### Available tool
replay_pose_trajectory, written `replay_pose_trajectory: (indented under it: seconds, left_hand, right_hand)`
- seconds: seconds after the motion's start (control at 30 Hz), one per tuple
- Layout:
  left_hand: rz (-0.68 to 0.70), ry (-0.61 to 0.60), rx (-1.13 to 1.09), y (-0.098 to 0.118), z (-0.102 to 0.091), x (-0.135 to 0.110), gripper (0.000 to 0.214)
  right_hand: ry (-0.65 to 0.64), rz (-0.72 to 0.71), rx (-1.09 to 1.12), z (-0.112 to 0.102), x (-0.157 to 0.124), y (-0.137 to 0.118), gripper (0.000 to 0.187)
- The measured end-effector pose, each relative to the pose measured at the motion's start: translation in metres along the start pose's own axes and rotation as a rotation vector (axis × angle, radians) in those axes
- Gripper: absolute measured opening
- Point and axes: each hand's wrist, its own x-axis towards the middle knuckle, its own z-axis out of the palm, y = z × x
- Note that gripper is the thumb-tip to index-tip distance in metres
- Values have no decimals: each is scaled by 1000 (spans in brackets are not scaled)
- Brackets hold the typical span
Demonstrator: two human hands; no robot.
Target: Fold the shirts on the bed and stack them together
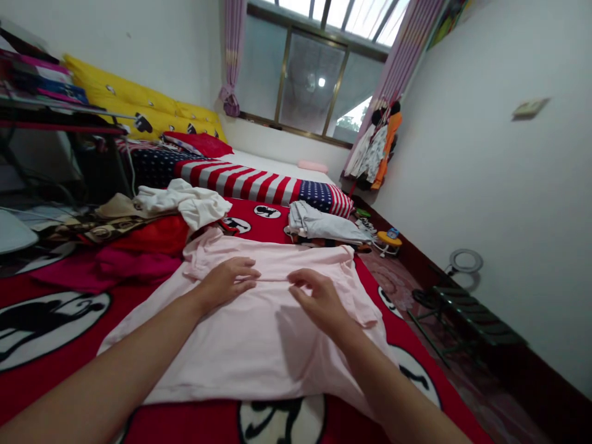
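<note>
A pale pink T-shirt (pixel 222 354) lies spread on a red blanket (pixel 185 422) with black-and-white oval prints. Its top part looks folded over toward me, with a crease across the middle. My left hand (pixel 231 277) rests on the shirt left of centre, fingers stretched out and slightly apart. To the right, my right hand (pixel 317 296) is over the same crease, fingers bent and the thumb apart from them. Neither hand grips the cloth. The shirt's left sleeve side is bunched near the pile of clothes.
White, red and magenta clothes (pixel 185 203) are heaped at the left. Folded light grey clothing (pixel 324 223) lies beyond the shirt. Behind stands a bed with a striped, starred cover (pixel 240 180). A dark green folding stool (pixel 478 314) stands by the right wall.
</note>
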Motion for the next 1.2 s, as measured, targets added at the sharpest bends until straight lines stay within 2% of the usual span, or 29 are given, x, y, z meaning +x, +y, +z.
replay_pose_trajectory:
  seconds: [0.1, 0.17, 0.2, 0.27, 0.37, 0.43, 0.47, 0.6, 0.67, 0.73, 0.8, 0.9, 0.97, 1.07, 1.2]
  left_hand:
    - [84, 31, -39, 7, -1, 3, 23]
    - [123, 36, -18, 11, -3, 4, 21]
    - [129, 38, -6, 13, -3, 5, 21]
    - [110, 50, 16, 15, -4, 5, 22]
    - [65, 60, 38, 16, -6, 3, 23]
    - [72, 59, 50, 18, -8, 2, 23]
    - [83, 60, 59, 19, -8, 2, 23]
    - [96, 75, 60, 24, -8, 2, 27]
    - [94, 37, 67, 23, -6, 3, 36]
    - [86, -22, 101, 21, -3, 4, 41]
    - [71, -59, 131, 19, -1, 5, 42]
    - [57, -73, 143, 17, 0, 5, 43]
    - [53, -78, 153, 17, 0, 4, 42]
    - [55, -65, 157, 17, 1, 4, 41]
    - [63, -38, 137, 15, 1, 4, 42]
  right_hand:
    - [180, 73, -305, -41, -8, 52, 36]
    - [193, 164, -408, -56, -12, 85, 54]
    - [179, 185, -420, -61, -13, 98, 54]
    - [160, 177, -377, -66, -15, 113, 36]
    - [222, 109, -237, -68, -20, 106, 7]
    - [237, 69, -182, -70, -29, 89, 6]
    - [192, 49, -179, -70, -35, 79, 7]
    - [-149, -7, -229, -72, -62, 47, 13]
    - [-146, 38, -177, -76, -64, 45, 14]
    - [-25, 116, -105, -84, -54, 56, 20]
    - [129, 189, -116, -96, -35, 78, 22]
    - [337, 261, -288, -112, 2, 119, 19]
    - [412, 279, -382, -119, 27, 139, 24]
    - [384, 227, -439, -120, 60, 152, 31]
    - [212, 178, -504, -113, 89, 148, 26]
